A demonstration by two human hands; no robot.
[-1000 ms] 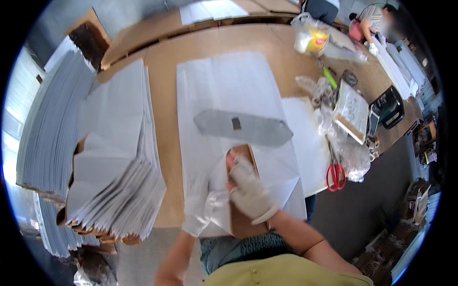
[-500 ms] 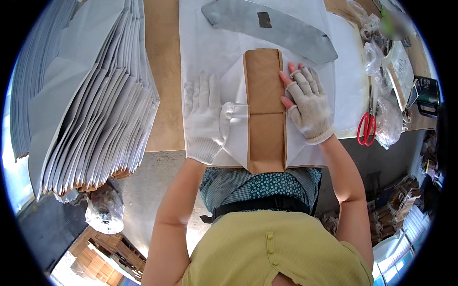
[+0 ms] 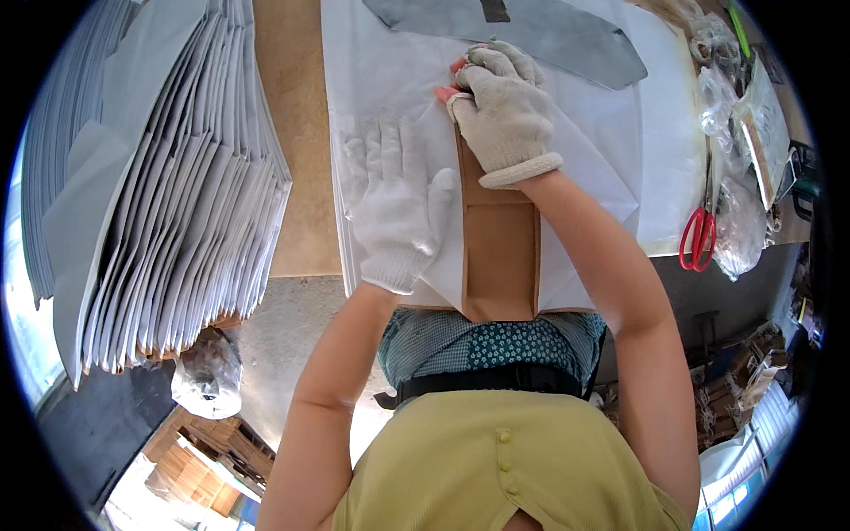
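A folded white paper sheet with a brown inner side, like a paper bag bottom, lies on the table before me; its brown strip [image 3: 500, 257] runs toward my waist, with a crosswise crease. My left hand [image 3: 394, 203], in a white knit glove, rests flat with fingers stretched on the white paper [image 3: 434, 274] left of the strip. My right hand [image 3: 506, 111], in a glove leaving some fingertips bare, lies over the strip's far end and hides it. Its thumb and forefinger point left, apart; the other fingers bend slightly. Beyond it lies a curved grey template [image 3: 567, 44] with a dark patch.
A tall fanned stack of folded white paper [image 3: 190, 203] stands at the left. Red-handled scissors [image 3: 698, 239] and clear plastic bags [image 3: 739, 217] lie at the table's right edge, near a dark mug [image 3: 801, 181]. A stuffed plastic bag [image 3: 208, 376] sits below the stack.
My right hand has moved from the strip's right side up and left onto its far end. My left hand has shifted slightly right and nearer the strip, still flat.
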